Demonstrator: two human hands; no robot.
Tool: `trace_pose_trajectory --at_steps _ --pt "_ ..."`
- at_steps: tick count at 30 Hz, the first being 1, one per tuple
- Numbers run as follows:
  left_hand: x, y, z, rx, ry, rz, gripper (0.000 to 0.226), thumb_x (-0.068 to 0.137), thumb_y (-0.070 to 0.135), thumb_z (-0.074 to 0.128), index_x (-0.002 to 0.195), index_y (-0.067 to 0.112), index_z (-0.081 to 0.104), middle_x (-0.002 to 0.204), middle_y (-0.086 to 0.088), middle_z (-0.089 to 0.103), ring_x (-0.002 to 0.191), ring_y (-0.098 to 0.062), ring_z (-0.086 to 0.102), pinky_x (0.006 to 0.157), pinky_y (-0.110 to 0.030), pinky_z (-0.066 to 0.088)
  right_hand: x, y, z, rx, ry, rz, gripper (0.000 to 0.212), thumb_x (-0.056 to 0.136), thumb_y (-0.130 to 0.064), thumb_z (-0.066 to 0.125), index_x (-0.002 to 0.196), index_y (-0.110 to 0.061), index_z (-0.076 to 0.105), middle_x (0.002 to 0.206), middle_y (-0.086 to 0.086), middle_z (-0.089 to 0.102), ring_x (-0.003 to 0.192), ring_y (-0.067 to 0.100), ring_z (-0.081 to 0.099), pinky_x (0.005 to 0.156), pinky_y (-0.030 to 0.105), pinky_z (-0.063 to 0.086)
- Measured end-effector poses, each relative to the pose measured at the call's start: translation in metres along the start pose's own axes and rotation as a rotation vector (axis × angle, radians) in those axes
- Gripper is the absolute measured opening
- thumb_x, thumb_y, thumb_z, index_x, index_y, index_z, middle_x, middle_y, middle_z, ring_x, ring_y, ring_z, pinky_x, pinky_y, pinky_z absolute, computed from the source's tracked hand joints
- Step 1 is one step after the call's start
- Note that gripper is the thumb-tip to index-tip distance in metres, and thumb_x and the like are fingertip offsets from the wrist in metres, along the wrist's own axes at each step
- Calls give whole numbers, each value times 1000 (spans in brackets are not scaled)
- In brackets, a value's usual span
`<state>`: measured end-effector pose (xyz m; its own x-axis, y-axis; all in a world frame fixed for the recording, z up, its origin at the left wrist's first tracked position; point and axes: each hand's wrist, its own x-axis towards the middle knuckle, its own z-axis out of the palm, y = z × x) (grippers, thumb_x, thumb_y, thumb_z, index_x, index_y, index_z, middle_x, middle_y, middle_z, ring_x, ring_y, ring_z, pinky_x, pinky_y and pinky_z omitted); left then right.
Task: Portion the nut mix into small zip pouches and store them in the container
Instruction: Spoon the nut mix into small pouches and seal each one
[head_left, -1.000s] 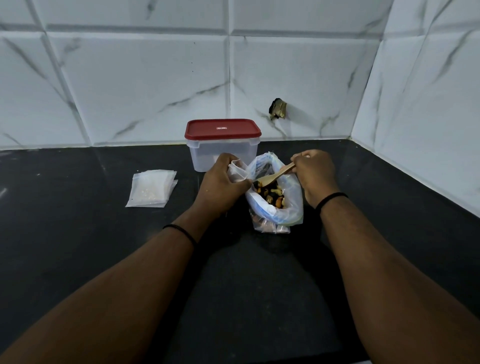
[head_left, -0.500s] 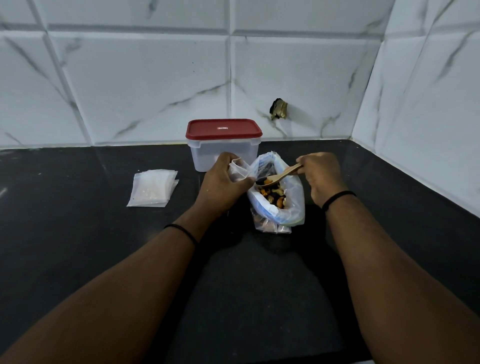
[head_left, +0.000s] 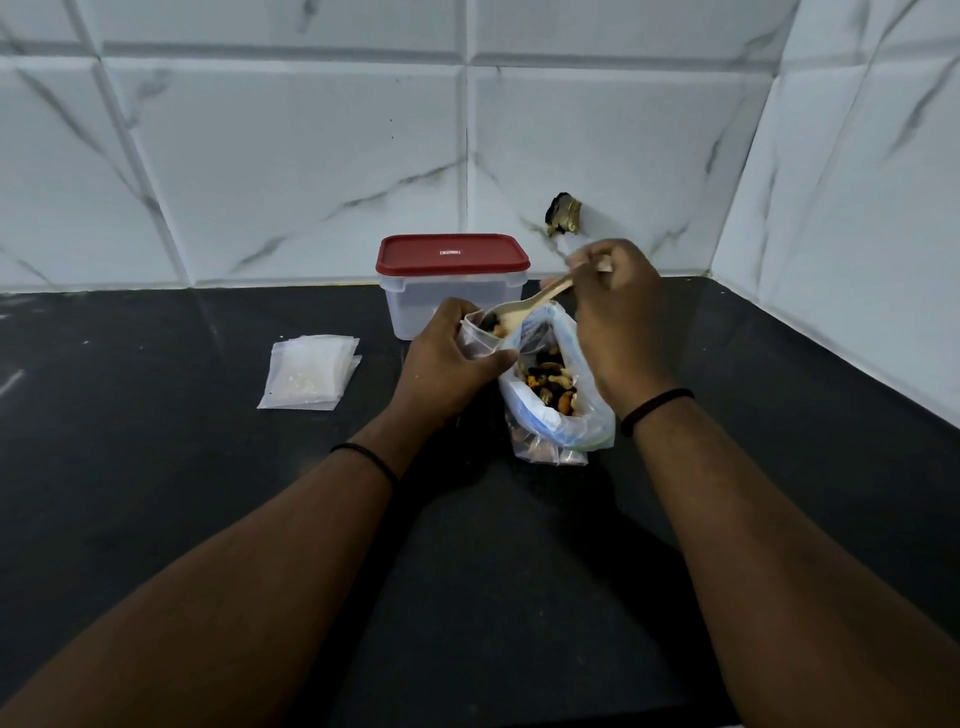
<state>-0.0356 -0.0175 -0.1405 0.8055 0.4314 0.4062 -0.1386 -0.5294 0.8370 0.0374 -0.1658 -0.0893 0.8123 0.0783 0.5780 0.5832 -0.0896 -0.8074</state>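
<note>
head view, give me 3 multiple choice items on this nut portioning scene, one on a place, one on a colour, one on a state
1. Where does the stack of empty pouches lie?
A. left of the container
B. on the lid
C. inside the nut bag

2. What colour is the lid?
A. blue
B. red
C. green

3. What is the spoon doing?
A. lying on the counter
C. standing in the container
B. held by the right hand, bowl at the mouth of the pouch

Answers: 1 A, the stack sits on the counter left of the container. 2 B, the lid is red and closed. 3 B, the right hand grips the handle, with the bowl at the pouch that the left hand holds beside the nut bag.
</note>
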Motion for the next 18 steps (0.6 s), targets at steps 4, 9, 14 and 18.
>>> trace_pose_trajectory --at_steps 4,9,14,18 --pt "0 -1 1 -4 14 11 46 77 28 82 113 22 55 105 6 69 94 -11 67 84 -39 57 -12 -10 2 -43 -272 -385 16 99 -27 56 99 -12 61 92 -2 72 91 13 71 79 42 58" --pt "0 0 1 -2 22 5 50 77 27 83 118 22 54 110 6 67 99 -11 64 87 -36 56 -9 -10 -4 65 -253 -407 13 101 -21 54 101 -10 60 94 -2 72 95 14 72 79 37 58" --pt "0 1 0 -3 -6 -21 44 78 25 82 111 24 53 106 5 66 96 -12 65 85 -38 58 5 6 -10 126 4 -188 8 100 -20 53 94 -23 57 95 4 72 89 17 72 71 39 56" --pt "-1 4 -1 2 -21 -11 41 79 24 81 109 24 53 103 6 64 95 -11 64 82 -33 56 11 21 -14 -82 116 -7 16 99 -18 53 86 -27 56 82 -9 68 79 12 68 75 41 57"
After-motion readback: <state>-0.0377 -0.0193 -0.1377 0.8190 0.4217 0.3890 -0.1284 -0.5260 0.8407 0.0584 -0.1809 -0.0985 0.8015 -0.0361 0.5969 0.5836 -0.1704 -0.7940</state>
